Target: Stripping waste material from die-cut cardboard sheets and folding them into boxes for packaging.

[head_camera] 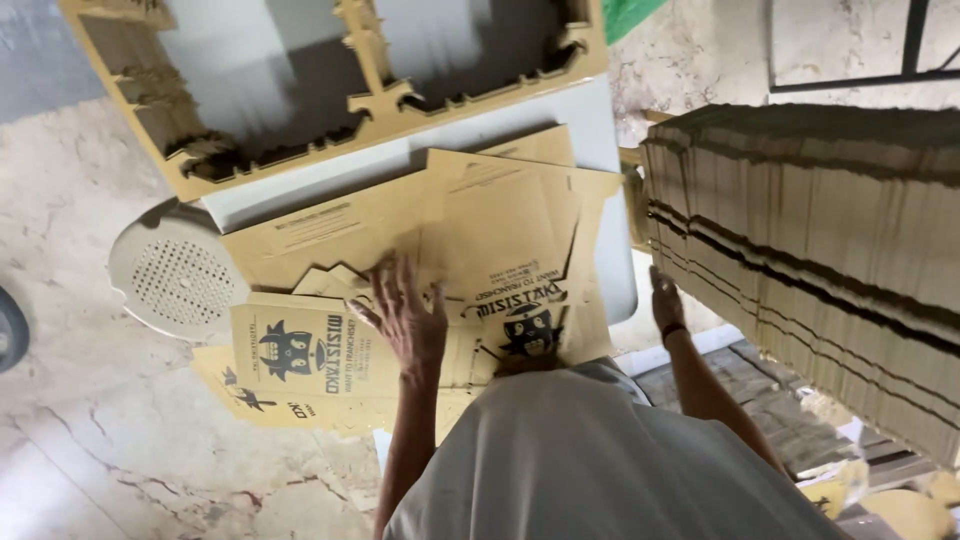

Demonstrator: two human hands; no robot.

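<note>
I'm pressing my left hand, fingers spread wide, flat on the printed cardboard blanks lying on the white table. My right hand is reaching the tall cardboard stack; its grip is hidden.

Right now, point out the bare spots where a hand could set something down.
Free: marble floor left of the round perforated disc. Crowded: the white table under flat printed boxes, where the left hand presses; the right hand meets the cardboard stack.
</note>
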